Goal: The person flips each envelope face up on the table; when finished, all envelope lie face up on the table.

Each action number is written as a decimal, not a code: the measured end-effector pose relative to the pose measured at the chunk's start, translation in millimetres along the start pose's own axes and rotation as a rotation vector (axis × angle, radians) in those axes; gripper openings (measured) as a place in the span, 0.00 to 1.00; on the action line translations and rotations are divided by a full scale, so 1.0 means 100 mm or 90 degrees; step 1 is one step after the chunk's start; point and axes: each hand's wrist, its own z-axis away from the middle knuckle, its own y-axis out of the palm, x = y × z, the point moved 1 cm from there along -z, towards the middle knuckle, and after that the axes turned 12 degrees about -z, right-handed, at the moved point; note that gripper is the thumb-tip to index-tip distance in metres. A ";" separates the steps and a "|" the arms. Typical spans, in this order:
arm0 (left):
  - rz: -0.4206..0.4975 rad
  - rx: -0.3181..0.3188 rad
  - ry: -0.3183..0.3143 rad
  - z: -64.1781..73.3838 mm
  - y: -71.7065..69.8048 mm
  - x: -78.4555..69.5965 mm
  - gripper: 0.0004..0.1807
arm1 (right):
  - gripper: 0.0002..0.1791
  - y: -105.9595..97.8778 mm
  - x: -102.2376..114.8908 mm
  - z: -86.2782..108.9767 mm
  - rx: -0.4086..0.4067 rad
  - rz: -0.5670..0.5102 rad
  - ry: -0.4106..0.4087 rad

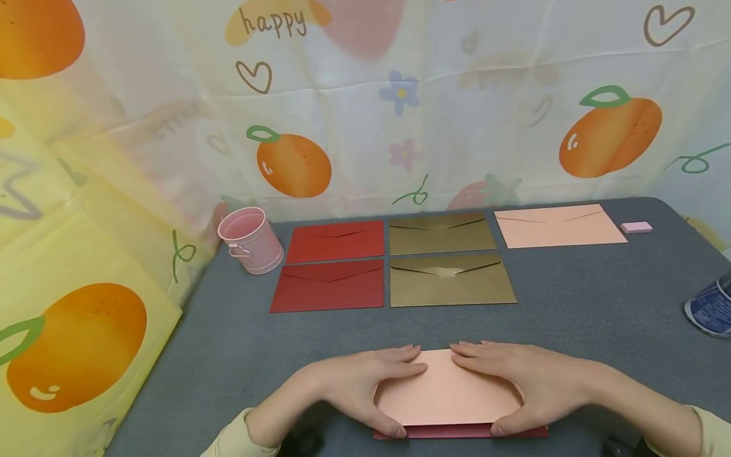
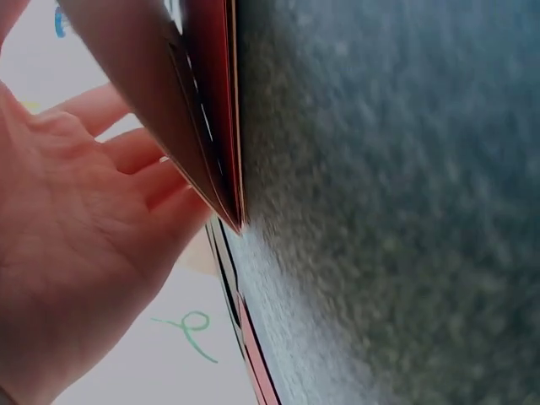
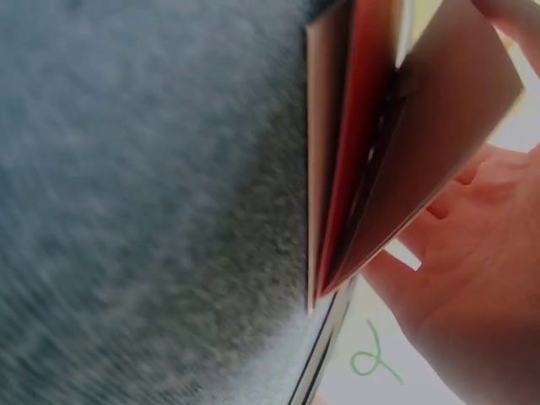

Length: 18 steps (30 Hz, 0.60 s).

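Note:
In the head view a pink envelope (image 1: 445, 393) lies near the table's front, between both hands. My left hand (image 1: 365, 387) holds its left side, fingers at the far edge and thumb at the near edge. On the other side my right hand (image 1: 525, 384) grips it the same way. A strip of red envelope (image 1: 451, 431) shows beneath. Both wrist views show the upper pink envelope (image 3: 439, 110) tilted, its near edge raised off the red one (image 3: 359, 93). Another pink layer (image 3: 327, 84) is at the bottom. Palms hide the envelopes' sides.
Behind the hands lie two red envelopes (image 1: 334, 285), two gold envelopes (image 1: 454, 285) and another pink envelope (image 1: 562, 228). A small pink block (image 1: 636, 227) is beside that one. A pink bucket (image 1: 254, 244) stands at left, a blue can (image 1: 711, 308) at right.

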 end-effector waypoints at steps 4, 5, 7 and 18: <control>0.019 -0.034 0.020 0.00 -0.04 0.05 0.39 | 0.37 -0.08 -0.01 -0.02 -0.003 -0.039 -0.020; 0.027 -0.044 0.025 0.00 -0.05 0.06 0.37 | 0.35 -0.10 -0.01 -0.03 -0.006 -0.054 -0.029; 0.034 -0.067 0.032 0.01 -0.07 0.08 0.35 | 0.31 -0.14 0.00 -0.04 -0.018 -0.080 -0.059; 0.159 -0.237 0.111 -0.01 -0.17 0.19 0.15 | 0.16 -0.29 -0.01 -0.10 -0.112 -0.121 -0.191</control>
